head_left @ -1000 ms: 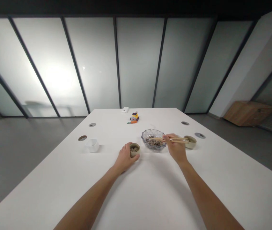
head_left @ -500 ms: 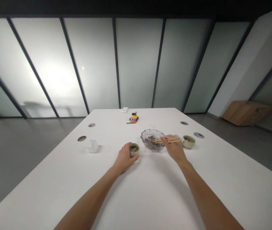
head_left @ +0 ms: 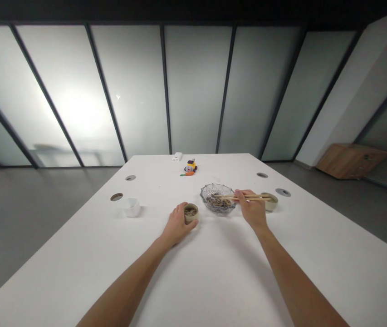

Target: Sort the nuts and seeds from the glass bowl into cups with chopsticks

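A frosted glass wall (head_left: pixel 196 91) is filling the upper half of the frame, and below it a white table (head_left: pixel 196 272) is spreading through the middle and down to the lower edge. A wooden cabinet (head_left: pixel 350 161) is standing on the floor at the right edge.

A glass bowl (head_left: pixel 217 187) is sitting just right of centre, holding dark brown bits (head_left: pixel 218 203). At its right side the right hand (head_left: pixel 252 211) is closing its fingers around a pair of chopsticks (head_left: pixel 226 197), whose tips are reaching inside the bowl. Left of the bowl, the left hand (head_left: pixel 176 222) is curving, partly open, around a small cup (head_left: pixel 192 218), which is holding similar bits.

A second cup (head_left: pixel 272 204) is standing right of the right hand (the hand and the chopsticks' rear ends are covering part of it). Left of centre, a white container (head_left: pixel 132 207) is standing well apart from the left hand. Beyond the bowl, near the table's far edge, a yellow toy car (head_left: pixel 190 166), a white box (head_left: pixel 177 157) and, smallest, an orange toy carrot (head_left: pixel 188 174) are lying clear of both hands.
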`<state>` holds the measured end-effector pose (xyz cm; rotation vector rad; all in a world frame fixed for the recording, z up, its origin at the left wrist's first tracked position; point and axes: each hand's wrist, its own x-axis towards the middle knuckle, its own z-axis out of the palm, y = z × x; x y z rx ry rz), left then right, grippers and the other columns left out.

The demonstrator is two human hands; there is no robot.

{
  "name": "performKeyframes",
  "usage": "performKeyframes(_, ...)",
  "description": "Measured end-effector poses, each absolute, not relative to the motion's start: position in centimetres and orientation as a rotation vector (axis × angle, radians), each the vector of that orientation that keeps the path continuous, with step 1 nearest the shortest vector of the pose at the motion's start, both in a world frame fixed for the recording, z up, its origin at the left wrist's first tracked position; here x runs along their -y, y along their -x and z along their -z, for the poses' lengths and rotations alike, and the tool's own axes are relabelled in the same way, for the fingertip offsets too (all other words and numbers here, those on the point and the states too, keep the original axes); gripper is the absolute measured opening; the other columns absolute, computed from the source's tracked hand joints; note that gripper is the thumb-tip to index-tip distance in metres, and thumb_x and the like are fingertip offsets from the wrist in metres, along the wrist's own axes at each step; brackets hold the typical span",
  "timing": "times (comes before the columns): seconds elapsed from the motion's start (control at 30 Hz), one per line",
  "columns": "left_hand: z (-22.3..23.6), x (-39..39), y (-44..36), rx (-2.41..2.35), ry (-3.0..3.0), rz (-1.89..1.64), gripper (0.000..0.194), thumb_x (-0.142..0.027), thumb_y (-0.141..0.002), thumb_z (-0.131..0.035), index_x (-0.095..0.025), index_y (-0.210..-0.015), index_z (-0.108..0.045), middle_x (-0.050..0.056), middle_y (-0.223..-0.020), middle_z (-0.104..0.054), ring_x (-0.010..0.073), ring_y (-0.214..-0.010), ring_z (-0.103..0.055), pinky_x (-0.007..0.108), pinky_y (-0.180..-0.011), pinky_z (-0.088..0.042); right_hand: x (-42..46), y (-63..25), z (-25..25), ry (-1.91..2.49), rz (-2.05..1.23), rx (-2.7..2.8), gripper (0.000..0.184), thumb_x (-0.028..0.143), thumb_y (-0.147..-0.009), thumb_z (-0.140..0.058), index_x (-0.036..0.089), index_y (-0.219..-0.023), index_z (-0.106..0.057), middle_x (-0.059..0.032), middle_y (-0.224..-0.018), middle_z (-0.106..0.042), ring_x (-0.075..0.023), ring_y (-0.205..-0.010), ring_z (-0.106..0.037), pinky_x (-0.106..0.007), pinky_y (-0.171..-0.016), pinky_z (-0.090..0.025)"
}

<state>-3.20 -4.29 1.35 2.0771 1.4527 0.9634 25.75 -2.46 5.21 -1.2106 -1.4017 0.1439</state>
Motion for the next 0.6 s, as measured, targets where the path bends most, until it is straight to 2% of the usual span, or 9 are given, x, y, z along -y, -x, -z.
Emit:
performKeyframes(0.17,-1.4,4.4,3.2,-1.450,-2.077,-0.959,0.064,-0.034,-0.083,-0.075,-0.021,-0.141,-0.051,0.013,-0.140,-0.062,0.0321,-0.131,-0.059,0.047,-0.114,-0.044,2.5,-24.2,-5.1,1.051,-0.522,1.164,0.050,0.073,-0.083,-0.070,0.024,-0.077,-0.070,-0.0097,-0.078,-0.078,-0.0283,-0.062,-0.074,-0.046,-0.063,-0.066)
performKeyframes(0.37,-1.6,4.4,3.0,-1.453,-2.086,-0.954,0.063,-0.033,-0.083,-0.076,-0.021,-0.139,-0.051,0.014,-0.140,-0.062,0.0316,-0.130,-0.059,0.048,-0.113,-0.045,3.5,-21.4,-5.3,0.968,-0.725,1.231,0.051,0.074,-0.082,-0.071,0.024,-0.080,-0.071,-0.0097,-0.082,-0.078,-0.0285,-0.065,-0.074,-0.046,-0.059,-0.066)
performKeyframes(0.47,-1.6,4.4,3.0,-1.448,-2.086,-0.955,0.064,-0.032,-0.082,-0.076,-0.021,-0.140,-0.050,0.013,-0.140,-0.062,0.0313,-0.131,-0.058,0.046,-0.114,-0.044,3.8,-21.6,-5.6,1.012,-0.580,1.251,0.052,0.075,-0.086,-0.065,0.024,-0.080,-0.072,-0.0093,-0.082,-0.077,-0.0279,-0.068,-0.073,-0.045,-0.063,-0.064)
performKeyframes(0.6,-1.6,4.5,3.1,-1.445,-2.083,-0.957,0.065,-0.033,-0.083,-0.075,-0.021,-0.141,-0.050,0.014,-0.142,-0.061,0.0315,-0.132,-0.058,0.046,-0.115,-0.043,3.9,-23.1,-5.9,1.162,-0.121,1.432,0.052,0.071,-0.095,-0.055,0.025,-0.078,-0.072,-0.0081,-0.079,-0.074,-0.0268,-0.078,-0.071,-0.042,-0.075,-0.059)
